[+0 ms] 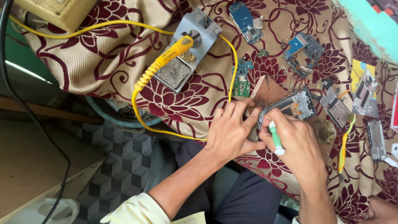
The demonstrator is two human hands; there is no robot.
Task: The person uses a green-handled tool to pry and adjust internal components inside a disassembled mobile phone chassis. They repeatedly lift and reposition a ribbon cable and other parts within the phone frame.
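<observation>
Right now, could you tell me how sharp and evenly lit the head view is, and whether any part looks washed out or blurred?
Head view: soft daylight, even over the patterned cloth, with faint shadows under the left hand and right hand; both hands and the phone frame are sharp; the turquoise object at top right looks bright and slightly soft; the floor lies in dimmer shade.

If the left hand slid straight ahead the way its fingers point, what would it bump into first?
Probably the brown wooden block: the left hand has fingertips pointing up and right, nearly touching it. Just beyond lies a small green circuit board.
</observation>
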